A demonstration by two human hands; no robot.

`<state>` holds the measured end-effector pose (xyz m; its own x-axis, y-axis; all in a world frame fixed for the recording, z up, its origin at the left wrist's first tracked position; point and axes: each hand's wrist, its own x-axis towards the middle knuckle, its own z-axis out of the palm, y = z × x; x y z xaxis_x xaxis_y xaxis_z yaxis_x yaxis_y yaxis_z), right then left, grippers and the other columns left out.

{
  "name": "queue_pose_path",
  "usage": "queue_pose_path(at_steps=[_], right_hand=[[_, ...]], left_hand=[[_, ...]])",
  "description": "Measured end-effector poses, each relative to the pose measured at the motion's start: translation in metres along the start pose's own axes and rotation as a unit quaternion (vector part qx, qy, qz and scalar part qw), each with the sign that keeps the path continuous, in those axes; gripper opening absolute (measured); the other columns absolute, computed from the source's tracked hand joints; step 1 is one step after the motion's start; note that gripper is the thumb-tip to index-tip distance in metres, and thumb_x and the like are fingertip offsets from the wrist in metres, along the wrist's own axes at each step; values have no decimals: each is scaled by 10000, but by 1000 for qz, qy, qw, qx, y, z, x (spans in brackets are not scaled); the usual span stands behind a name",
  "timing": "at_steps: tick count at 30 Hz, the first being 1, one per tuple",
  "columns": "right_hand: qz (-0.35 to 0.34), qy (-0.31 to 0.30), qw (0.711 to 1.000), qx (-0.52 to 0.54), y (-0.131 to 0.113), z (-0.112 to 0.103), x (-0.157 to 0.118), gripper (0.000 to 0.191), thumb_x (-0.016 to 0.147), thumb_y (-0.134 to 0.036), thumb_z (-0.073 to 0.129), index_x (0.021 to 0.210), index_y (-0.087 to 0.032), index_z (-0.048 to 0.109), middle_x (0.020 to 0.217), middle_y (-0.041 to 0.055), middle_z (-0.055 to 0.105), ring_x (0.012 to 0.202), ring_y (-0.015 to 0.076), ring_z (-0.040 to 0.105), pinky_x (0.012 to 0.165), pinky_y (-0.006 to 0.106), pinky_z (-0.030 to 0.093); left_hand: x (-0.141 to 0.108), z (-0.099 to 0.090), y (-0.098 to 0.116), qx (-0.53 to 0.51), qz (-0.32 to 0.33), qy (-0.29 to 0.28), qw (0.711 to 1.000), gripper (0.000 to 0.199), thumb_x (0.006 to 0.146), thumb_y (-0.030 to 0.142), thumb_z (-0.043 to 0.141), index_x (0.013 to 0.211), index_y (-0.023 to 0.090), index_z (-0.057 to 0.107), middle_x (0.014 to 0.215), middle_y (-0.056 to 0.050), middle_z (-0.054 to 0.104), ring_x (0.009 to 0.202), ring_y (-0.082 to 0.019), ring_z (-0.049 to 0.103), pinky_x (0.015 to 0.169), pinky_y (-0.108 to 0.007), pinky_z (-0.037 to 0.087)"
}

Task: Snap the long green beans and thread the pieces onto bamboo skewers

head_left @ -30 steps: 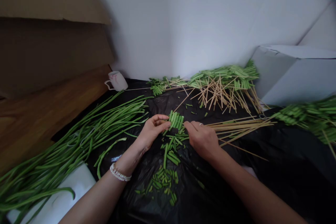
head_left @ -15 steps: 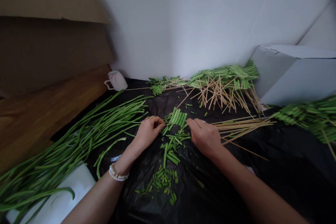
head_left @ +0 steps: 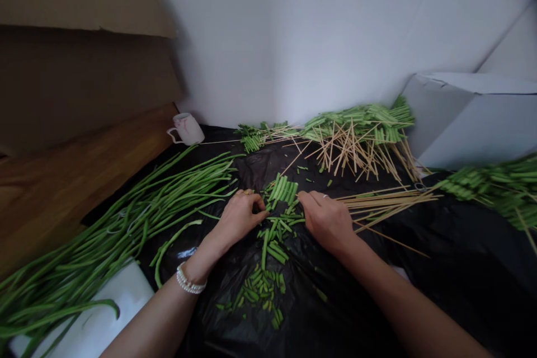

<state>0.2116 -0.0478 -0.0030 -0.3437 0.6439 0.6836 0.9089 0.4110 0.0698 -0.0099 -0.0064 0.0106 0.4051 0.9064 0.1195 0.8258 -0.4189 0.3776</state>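
Head view, clock centred on the bean row [head_left: 283, 189]: black sheet [head_left: 335, 324] underneath; long beans [head_left: 168, 194], 9 o'clock; right hand [head_left: 329, 219], 4 o'clock, fingers closed on the row's near-right end; left hand [head_left: 238, 216], 8 o'clock, fingers curled, can't tell if gripping; cut pieces [head_left: 277, 255], 6 o'clock.

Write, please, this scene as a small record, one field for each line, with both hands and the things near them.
left hand: fingers bent beside the cut green pieces; unclear if gripping one
right hand: fingers curled at the right end of the row of green pieces; grip hidden
right of right hand: thin sticks
left of left hand: long green stems
back left: mug
under the cut pieces: black sheet
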Motion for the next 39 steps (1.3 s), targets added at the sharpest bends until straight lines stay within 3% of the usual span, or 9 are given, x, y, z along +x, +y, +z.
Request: queue_pose_path(at_steps=[5,10,14,18,24,26,30,32,39], right_hand=[[4,-8,1000,-2,0,1,-1,215,905,-122,481,940,-168,689,712,19,623,635,150,497,582,290,288],[6,-19,1000,-3,-1,2,-1,206,900,-119,491,939,-170,686,723,22,632,637,151,504,579,291,288],[10,-24,1000,2,-1,2,-1,207,905,-120,483,941,-171,681,730,26,637,643,150,509,582,290,290],[12,-22,1000,4,-1,2,-1,213,906,-118,477,942,-173,679,734,28,640,641,148,507,580,288,290],[2,-9,1000,7,-2,1,-1,197,900,-117,493,930,-170,681,720,23,630,642,155,515,583,286,302],[-1,-12,1000,12,-3,1,-1,196,896,-112,494,927,-169,679,716,20,624,641,155,518,585,288,304],[-5,-18,1000,24,-5,1,-1,210,898,-109,481,937,-170,678,720,17,626,654,151,525,600,285,313],[-7,-14,999,28,-5,1,-2,216,898,-109,476,948,-168,678,720,18,628,657,149,525,605,282,317],[-14,-7,999,38,-7,1,-2,238,893,-97,462,973,-152,680,719,24,628,648,149,522,592,281,310]], left_hand=[[-3,2,0,53,34,15,998,106,819,291,634,789,195,666,851,-68,626,861,-234,532,799,-350,372],[-3,2,-1,37,41,8,998,73,797,275,668,801,202,673,883,-66,635,890,-236,534,813,-352,370],[0,1,-3,-4,39,32,999,49,811,239,636,801,204,668,844,-58,655,843,-223,549,801,-342,386],[1,-2,-2,-119,-6,99,988,46,790,229,659,824,217,688,798,-35,695,791,-213,588,756,-318,408],[5,-4,0,-361,-85,159,915,197,731,287,751,909,203,766,864,-49,744,777,-197,634,767,-302,452],[6,-4,1,-452,-121,151,871,239,680,328,802,863,178,770,866,-60,747,773,-183,634,753,-289,464],[7,-4,0,-620,-191,97,755,371,576,346,881,868,151,761,848,-63,744,756,-136,633,755,-263,483],[7,-5,1,-660,-207,75,718,376,558,323,894,860,142,760,860,-68,743,760,-121,637,760,-253,491],[6,-5,4,-678,-208,55,703,366,553,289,902,855,132,768,835,-66,742,729,-107,628,721,-231,493]])
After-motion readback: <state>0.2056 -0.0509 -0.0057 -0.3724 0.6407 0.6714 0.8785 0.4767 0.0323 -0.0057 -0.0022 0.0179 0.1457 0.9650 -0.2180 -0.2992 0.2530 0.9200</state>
